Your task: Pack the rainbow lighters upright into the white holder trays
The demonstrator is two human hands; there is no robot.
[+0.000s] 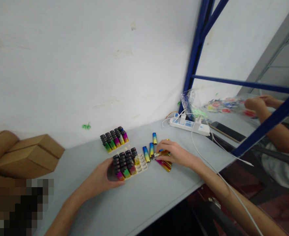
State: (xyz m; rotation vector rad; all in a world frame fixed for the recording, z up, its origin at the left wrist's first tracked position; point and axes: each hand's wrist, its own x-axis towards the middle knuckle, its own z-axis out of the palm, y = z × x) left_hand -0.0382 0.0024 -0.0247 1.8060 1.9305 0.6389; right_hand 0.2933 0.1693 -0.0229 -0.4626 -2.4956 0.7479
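At lower centre of the frame, on the grey counter [144, 196], the left hand [102, 178] has its fingers curled around a white tray [141, 164] of lighters. Just right, the right hand [175, 152] pinches a loose lighter [159, 154].

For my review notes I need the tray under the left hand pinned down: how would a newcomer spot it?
Start at the pale grey table below the white wall. Two blocks of upright black-capped lighters stand there; take the nearer one, the white tray that the left hand steadies. Unlike the full tray by the wall, its right end shows empty slots, next to the right hand holding loose lighters.
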